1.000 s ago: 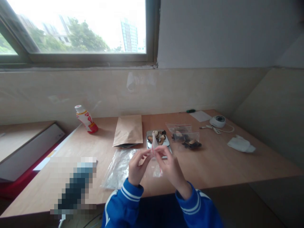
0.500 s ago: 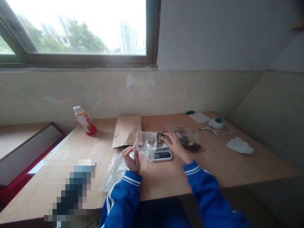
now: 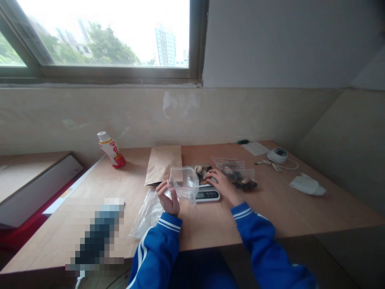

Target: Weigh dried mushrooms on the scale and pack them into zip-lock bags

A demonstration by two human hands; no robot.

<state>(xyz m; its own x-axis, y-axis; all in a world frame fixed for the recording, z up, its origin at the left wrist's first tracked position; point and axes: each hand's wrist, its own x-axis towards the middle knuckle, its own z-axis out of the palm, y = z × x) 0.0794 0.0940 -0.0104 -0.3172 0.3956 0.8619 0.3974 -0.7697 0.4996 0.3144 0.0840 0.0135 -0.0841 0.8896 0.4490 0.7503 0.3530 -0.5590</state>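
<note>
My left hand (image 3: 169,200) grips the edge of a clear zip bag (image 3: 188,180) between thumb and fingers; the bag's mouth gapes toward the right. Beside it, a pile of dried mushrooms (image 3: 199,170) rests on a white digital kitchen scale (image 3: 215,195), whose display faces me. My right hand (image 3: 222,184) reaches over the scale, its bent fingertips closed on mushrooms at the right side of the pile. Part of the pile is hidden behind the fingers. Just right of that hand lie zip bags of dried mushrooms (image 3: 244,176).
A brown paper bag (image 3: 165,160) and a clear plastic bag (image 3: 146,216) lie at the left. Farther left stands a red-and-white bottle (image 3: 112,150), near a blurred-out dark object (image 3: 96,237). At right are a white dome camera (image 3: 277,155) with cable, paper (image 3: 255,148) and crumpled white tissue (image 3: 307,184).
The zip bag in my left hand has tilted, so its mouth shows wider. My right fingers have come down a little onto the mushroom pile. The whole view has shifted slightly.
</note>
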